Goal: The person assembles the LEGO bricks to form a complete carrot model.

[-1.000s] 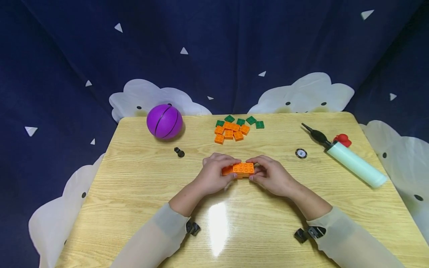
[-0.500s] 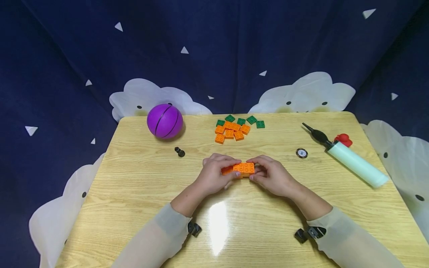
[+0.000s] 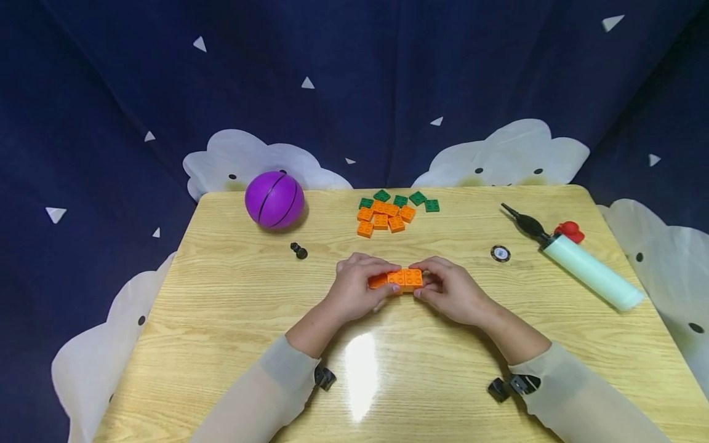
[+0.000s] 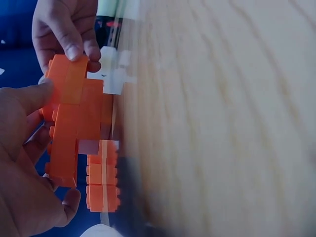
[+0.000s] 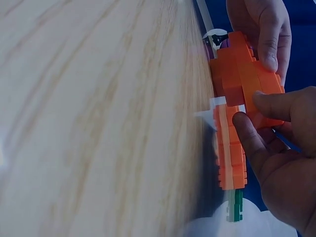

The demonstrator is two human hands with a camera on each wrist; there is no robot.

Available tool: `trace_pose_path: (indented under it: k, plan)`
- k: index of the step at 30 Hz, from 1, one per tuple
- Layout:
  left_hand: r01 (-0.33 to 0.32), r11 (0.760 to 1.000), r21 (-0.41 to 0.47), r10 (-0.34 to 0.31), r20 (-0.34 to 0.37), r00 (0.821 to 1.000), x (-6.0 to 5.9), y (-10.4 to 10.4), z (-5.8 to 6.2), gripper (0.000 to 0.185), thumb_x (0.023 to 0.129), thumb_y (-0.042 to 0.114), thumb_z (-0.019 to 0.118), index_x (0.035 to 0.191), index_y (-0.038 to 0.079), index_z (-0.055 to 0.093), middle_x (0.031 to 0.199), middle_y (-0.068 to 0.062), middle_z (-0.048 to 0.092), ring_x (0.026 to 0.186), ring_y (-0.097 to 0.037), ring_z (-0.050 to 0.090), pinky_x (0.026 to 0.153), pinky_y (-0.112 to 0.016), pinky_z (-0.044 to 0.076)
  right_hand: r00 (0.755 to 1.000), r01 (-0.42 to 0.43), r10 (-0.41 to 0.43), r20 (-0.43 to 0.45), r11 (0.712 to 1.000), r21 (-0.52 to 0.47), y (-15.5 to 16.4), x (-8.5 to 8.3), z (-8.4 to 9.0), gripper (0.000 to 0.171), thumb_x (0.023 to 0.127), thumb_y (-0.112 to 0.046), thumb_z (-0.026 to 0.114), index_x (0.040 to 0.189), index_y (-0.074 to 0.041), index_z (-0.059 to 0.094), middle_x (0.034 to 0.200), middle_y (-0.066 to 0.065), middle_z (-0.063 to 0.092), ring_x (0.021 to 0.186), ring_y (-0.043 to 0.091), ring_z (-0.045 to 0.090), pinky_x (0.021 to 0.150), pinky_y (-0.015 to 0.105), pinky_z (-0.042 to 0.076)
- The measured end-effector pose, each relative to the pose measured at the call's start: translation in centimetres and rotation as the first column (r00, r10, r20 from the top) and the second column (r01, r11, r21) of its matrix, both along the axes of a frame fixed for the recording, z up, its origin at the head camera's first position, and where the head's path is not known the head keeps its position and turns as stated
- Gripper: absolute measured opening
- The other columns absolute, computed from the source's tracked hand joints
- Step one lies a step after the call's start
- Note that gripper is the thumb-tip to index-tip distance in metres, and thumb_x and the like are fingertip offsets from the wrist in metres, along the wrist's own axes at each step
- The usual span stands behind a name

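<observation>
A stepped block of joined orange toy bricks (image 3: 405,280) is held between both hands near the middle of the table. My left hand (image 3: 354,289) grips its left end, thumb on the near side and fingers along the far side. At the right end, my right hand (image 3: 451,294) pinches the upper brick between thumb and fingers. The left wrist view shows the layered bricks (image 4: 89,113) from the side, wider on top with narrower layers underneath. In the right wrist view the right thumb (image 5: 271,103) presses the side of the upper brick. Part of the left end is hidden by the left hand.
Behind the hands lie several loose orange bricks (image 3: 380,221) and several thin green bricks (image 3: 416,198). A purple ball (image 3: 274,200) and a small black piece (image 3: 299,250) are at left. At right are a round chip (image 3: 500,253), a pale green pump (image 3: 592,274) and a red hat-shaped piece (image 3: 569,231).
My left thumb has slid right across the near side of the upper orange bricks. Both hands stay in nearly the same place, and the other things lie as before.
</observation>
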State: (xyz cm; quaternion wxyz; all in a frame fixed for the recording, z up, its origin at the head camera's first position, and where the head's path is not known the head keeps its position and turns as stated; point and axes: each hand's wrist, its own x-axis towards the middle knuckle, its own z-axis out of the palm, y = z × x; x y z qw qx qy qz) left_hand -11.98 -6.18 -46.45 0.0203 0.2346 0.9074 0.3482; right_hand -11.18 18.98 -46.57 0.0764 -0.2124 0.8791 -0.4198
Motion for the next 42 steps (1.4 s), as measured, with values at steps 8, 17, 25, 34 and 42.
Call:
trace_pose_path:
  k: [8, 17, 25, 34, 42]
  plan:
    - [0.030, 0.998, 0.048, -0.032, 0.055, 0.998, -0.8, -0.3, -0.2, 0.042, 0.090, 0.045, 0.081, 0.129, 0.034, 0.073, 0.126, 0.013, 0.071, 0.119, -0.010, 0.051, 0.100, -0.045, 0.030, 1.000, 0.003, -0.003, 0.003, 1.000, -0.007, 0.3, -0.2, -0.2, 0.046, 0.090, -0.007, 0.081, 0.134, -0.010, 0.065, 0.122, 0.003, 0.065, 0.097, 0.015, 0.067, 0.081, 0.026, 0.059]
    - [0.020, 0.989, 0.145, -0.040, 0.134, 0.990, -2.1, -1.3, -0.3, 0.040, 0.096, 0.042, 0.075, 0.132, 0.024, 0.072, 0.130, 0.010, 0.068, 0.123, -0.014, 0.054, 0.108, -0.042, 0.043, 1.000, 0.028, -0.028, -0.005, 1.000, 0.001, 1.0, -0.5, -0.1, 0.046, 0.090, -0.005, 0.080, 0.133, -0.011, 0.066, 0.115, 0.002, 0.066, 0.093, 0.015, 0.066, 0.078, 0.028, 0.058]
    - [-0.075, 0.967, 0.245, 0.044, 0.131, 0.990, -3.8, -2.9, -0.1, 0.030, 0.102, 0.027, 0.069, 0.128, 0.013, 0.073, 0.124, 0.008, 0.069, 0.119, -0.016, 0.059, 0.100, -0.040, 0.051, 0.999, 0.042, -0.042, -0.018, 0.999, 0.019, 1.5, -0.7, -0.2, 0.045, 0.091, -0.007, 0.079, 0.135, -0.011, 0.065, 0.107, 0.001, 0.064, 0.088, 0.016, 0.063, 0.074, 0.027, 0.056]
    - [-0.220, 0.941, 0.259, 0.183, 0.158, 0.970, -6.1, -3.5, -1.0, 0.027, 0.101, 0.019, 0.070, 0.125, 0.008, 0.073, 0.118, -0.003, 0.067, 0.111, -0.023, 0.060, 0.096, -0.039, 0.054, 0.999, 0.051, -0.051, -0.006, 0.999, 0.011, 1.7, -0.8, -0.3, 0.045, 0.092, -0.006, 0.079, 0.134, -0.011, 0.065, 0.105, 0.001, 0.063, 0.087, 0.017, 0.061, 0.072, 0.026, 0.054]
    - [-0.269, 0.932, 0.242, 0.227, 0.189, 0.955, -7.7, -3.2, -1.9, 0.033, 0.098, 0.016, 0.073, 0.129, 0.009, 0.071, 0.123, -0.008, 0.065, 0.109, -0.023, 0.062, 0.098, -0.038, 0.052, 0.999, 0.047, -0.047, -0.004, 0.999, 0.016, 1.8, -1.0, -0.3, 0.045, 0.092, -0.006, 0.079, 0.134, -0.012, 0.065, 0.105, 0.000, 0.063, 0.085, 0.018, 0.060, 0.071, 0.026, 0.053]
